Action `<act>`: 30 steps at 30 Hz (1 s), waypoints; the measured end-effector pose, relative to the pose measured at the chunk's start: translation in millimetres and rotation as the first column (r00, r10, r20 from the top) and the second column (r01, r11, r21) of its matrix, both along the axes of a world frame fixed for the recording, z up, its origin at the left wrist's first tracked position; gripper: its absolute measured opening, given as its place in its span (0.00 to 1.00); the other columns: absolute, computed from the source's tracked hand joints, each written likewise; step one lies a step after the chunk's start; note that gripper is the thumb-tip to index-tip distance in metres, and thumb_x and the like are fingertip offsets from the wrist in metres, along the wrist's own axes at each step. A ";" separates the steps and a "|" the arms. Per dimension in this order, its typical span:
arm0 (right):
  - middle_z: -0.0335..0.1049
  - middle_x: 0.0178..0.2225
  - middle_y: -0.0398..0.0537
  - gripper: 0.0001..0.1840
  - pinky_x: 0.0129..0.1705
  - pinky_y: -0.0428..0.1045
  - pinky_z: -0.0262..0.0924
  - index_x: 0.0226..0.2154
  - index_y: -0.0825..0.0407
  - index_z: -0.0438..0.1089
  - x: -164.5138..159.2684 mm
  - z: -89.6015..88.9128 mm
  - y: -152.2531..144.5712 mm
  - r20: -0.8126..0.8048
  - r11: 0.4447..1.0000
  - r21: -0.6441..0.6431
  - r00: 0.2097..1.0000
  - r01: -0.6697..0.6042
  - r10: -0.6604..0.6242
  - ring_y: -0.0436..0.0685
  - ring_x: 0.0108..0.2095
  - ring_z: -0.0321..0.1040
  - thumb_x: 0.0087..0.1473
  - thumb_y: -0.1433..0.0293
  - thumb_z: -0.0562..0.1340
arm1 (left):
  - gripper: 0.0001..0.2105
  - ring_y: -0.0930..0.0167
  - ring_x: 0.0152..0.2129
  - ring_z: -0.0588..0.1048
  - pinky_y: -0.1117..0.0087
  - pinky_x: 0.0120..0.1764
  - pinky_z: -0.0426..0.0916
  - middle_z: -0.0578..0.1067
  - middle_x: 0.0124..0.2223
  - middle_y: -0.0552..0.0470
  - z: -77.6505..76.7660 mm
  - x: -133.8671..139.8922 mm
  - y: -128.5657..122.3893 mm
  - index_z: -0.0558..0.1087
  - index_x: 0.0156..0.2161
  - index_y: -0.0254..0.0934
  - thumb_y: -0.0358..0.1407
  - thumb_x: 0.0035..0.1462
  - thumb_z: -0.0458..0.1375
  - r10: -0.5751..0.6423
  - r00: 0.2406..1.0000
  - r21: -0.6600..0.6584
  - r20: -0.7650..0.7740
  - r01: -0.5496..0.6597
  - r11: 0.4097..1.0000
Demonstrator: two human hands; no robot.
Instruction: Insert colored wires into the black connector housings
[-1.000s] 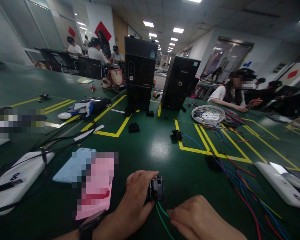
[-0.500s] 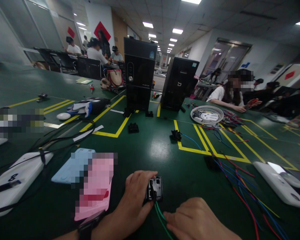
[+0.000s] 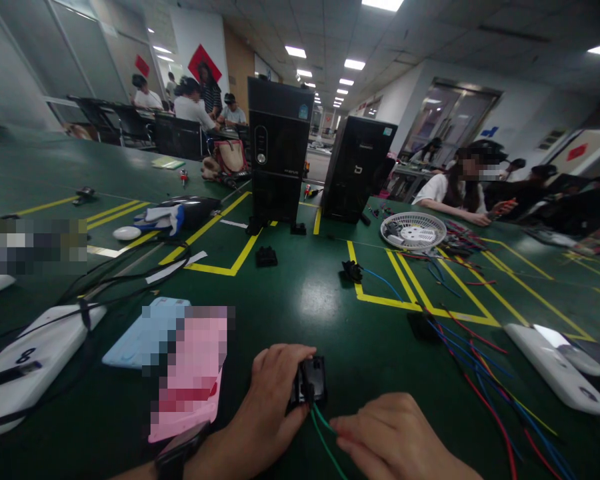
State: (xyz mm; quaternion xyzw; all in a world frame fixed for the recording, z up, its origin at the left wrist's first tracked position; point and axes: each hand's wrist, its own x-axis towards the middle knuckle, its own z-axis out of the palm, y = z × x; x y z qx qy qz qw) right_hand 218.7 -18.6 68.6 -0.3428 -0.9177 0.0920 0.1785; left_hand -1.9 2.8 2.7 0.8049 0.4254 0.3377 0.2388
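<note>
Head view: at six o'clock my left hand (image 3: 273, 387) gripped the black module (image 3: 319, 379), apparently to steady it, while my right hand (image 3: 395, 427), at its four o'clock, pinched a green wire (image 3: 324, 420), presumably for control.

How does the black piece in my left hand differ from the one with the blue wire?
The held piece has green wires; the farther piece has a blue wire. The held piece is gripped by your left hand, while no hand touches the farther piece, which lies on the table. The held piece is nearer to you than the farther piece. Both are black, with wire running from them.
</note>
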 end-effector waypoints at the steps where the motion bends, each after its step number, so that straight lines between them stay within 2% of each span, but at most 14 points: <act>1: 0.76 0.27 0.39 0.18 0.29 0.48 0.54 0.40 0.47 0.72 -1.6 -0.2 0.1 0.036 0.999 -0.039 0.999 -0.021 0.023 0.51 0.26 0.73 0.68 0.65 0.47 | 0.36 0.60 0.52 0.63 0.54 0.54 0.51 0.66 0.54 0.49 0.3 -0.3 -0.1 0.53 0.58 0.44 0.18 0.44 0.51 0.000 1.000 0.008 -0.003 0.000 1.000; 4: 0.75 0.25 0.38 0.13 0.27 0.47 0.53 0.34 0.48 0.72 -1.5 2.9 4.9 0.213 0.973 -0.220 0.970 -0.073 0.121 0.50 0.24 0.72 0.64 0.66 0.54 | 0.36 0.60 0.53 0.62 0.53 0.55 0.50 0.66 0.54 0.49 1.4 -0.7 -0.6 0.54 0.58 0.44 0.18 0.43 0.51 0.005 1.000 0.019 -0.015 -0.005 1.000; 7: 0.75 0.26 0.39 0.10 0.27 0.46 0.52 0.31 0.49 0.71 4.4 8.4 11.1 0.311 0.956 -0.293 0.945 -0.003 0.099 0.51 0.26 0.73 0.62 0.70 0.56 | 0.36 0.59 0.52 0.62 0.53 0.54 0.51 0.67 0.54 0.49 1.4 -0.5 -0.3 0.54 0.58 0.44 0.18 0.43 0.52 0.011 1.000 0.011 -0.014 -0.011 1.000; 13: 0.77 0.31 0.38 0.11 0.29 0.47 0.53 0.42 0.45 0.71 12.3 12.3 10.9 0.233 0.956 -0.276 0.972 0.093 -0.028 0.51 0.29 0.74 0.62 0.71 0.54 | 0.34 0.59 0.51 0.64 0.53 0.53 0.53 0.67 0.52 0.49 -1.6 0.8 2.3 0.55 0.57 0.45 0.20 0.45 0.54 0.029 1.000 0.000 -0.007 -0.029 1.000; 20: 0.77 0.29 0.40 0.14 0.30 0.47 0.55 0.38 0.49 0.72 0.4 -3.3 1.1 -0.027 0.996 -0.084 0.999 0.029 -0.031 0.51 0.27 0.74 0.65 0.68 0.51 | 0.33 0.60 0.50 0.65 0.53 0.53 0.53 0.68 0.52 0.50 -1.0 0.8 2.1 0.56 0.57 0.45 0.20 0.46 0.54 0.042 0.999 0.018 0.008 -0.042 0.999; 22: 0.77 0.26 0.40 0.13 0.26 0.47 0.53 0.37 0.49 0.72 -3.0 -7.0 2.1 0.024 0.996 -0.085 0.999 -0.037 0.039 0.50 0.24 0.72 0.64 0.68 0.52 | 0.33 0.60 0.50 0.65 0.54 0.54 0.53 0.69 0.51 0.50 0.0 0.4 2.3 0.56 0.57 0.45 0.20 0.45 0.54 0.043 0.999 0.012 0.005 -0.043 0.999; 24: 0.75 0.24 0.40 0.10 0.23 0.47 0.49 0.34 0.50 0.72 -4.3 -7.4 4.7 0.170 0.988 -0.132 0.980 -0.080 0.102 0.50 0.22 0.71 0.62 0.69 0.55 | 0.33 0.60 0.50 0.66 0.54 0.54 0.53 0.69 0.51 0.50 0.6 -0.1 2.5 0.57 0.57 0.44 0.20 0.44 0.54 0.041 0.999 0.006 0.001 -0.041 0.999; 27: 0.75 0.24 0.40 0.08 0.23 0.47 0.48 0.31 0.50 0.71 -2.0 -1.7 9.3 0.351 0.981 -0.192 0.933 -0.017 0.085 0.51 0.22 0.71 0.59 0.73 0.57 | 0.33 0.59 0.50 0.66 0.53 0.53 0.54 0.69 0.51 0.49 0.4 -0.9 3.2 0.57 0.57 0.45 0.21 0.45 0.55 0.042 0.999 0.003 -0.002 -0.042 0.999; 30: 0.75 0.26 0.39 0.08 0.25 0.47 0.51 0.36 0.49 0.71 3.0 6.4 12.2 0.358 0.976 -0.207 0.934 0.066 0.013 0.52 0.25 0.73 0.59 0.74 0.57 | 0.32 0.58 0.49 0.67 0.53 0.52 0.56 0.69 0.51 0.48 -0.5 -1.5 3.9 0.57 0.56 0.45 0.22 0.46 0.56 0.056 0.998 0.009 -0.008 -0.056 0.998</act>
